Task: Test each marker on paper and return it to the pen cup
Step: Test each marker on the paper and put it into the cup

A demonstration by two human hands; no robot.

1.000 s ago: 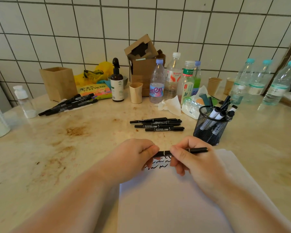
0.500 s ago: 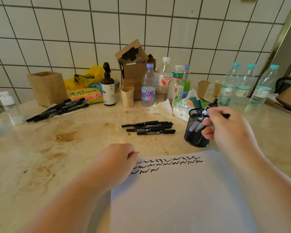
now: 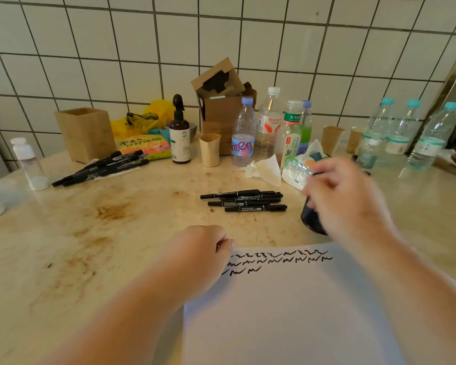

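1. Since half a second ago, right hand drops blurred before the black mesh pen cup; its grip cannot be told.
2. Left hand rests fisted on the scribbled paper.
3. Five black markers lie just left of the cup.

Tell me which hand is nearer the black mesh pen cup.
Right. The right hand hangs blurred directly over the pen cup, hiding most of it. The left hand rests apart, at the paper's top-left corner.
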